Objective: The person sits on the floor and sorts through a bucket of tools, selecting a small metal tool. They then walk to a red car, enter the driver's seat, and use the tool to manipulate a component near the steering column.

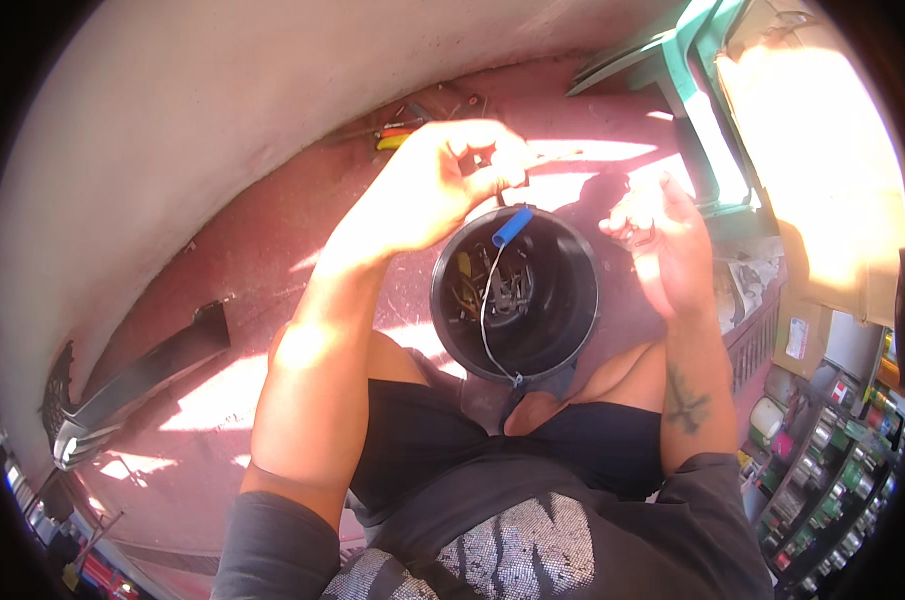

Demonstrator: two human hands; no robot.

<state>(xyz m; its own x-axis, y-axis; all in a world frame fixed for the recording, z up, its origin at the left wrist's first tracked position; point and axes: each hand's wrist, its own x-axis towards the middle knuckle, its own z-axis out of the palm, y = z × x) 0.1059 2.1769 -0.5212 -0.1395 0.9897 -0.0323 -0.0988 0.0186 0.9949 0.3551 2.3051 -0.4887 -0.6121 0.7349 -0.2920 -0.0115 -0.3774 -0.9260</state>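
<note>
A black bucket [563,330] stands between my legs, its wire handle [486,320] with a blue grip [513,229] lying across the mouth. Metal tools [513,290] rest at its bottom, too shaded to name. Above the bucket's far rim, my left hand [473,170] is closed in a pinch. A thin pale tip sticks out to the right of its fingers, and something small and dark shows below; glare hides their kind. My right hand [668,240] is raised right of the bucket, fingers curled together around something small and shiny that I cannot make out.
Pliers with yellow and red handles [395,138] lie on the reddish floor by the curved pale wall [173,120]. A green plastic chair [693,100] and cardboard [823,170] stand at the right, above racks of small containers [833,480]. A dark trim piece [153,370] lies left.
</note>
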